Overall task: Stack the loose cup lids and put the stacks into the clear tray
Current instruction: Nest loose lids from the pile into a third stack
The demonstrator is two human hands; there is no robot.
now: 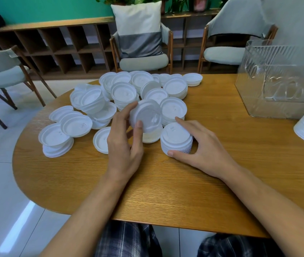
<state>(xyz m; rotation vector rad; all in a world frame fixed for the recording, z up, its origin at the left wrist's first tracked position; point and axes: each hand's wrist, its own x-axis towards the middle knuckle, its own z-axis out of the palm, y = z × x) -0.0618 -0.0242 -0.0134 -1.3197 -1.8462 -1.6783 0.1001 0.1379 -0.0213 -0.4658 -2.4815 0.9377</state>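
Head view, left hand pinching tilted lid, right hand gripping lid stack

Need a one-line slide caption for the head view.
Left hand holds one lid above the pile, right hand grips a lid stack on the wooden table; clear tray stands at right.

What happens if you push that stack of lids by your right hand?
The stack of lids probably slides, not rolls, since it sits flat on the smooth table. Its thin layers look loosely nested, so a hard shove might spill them.
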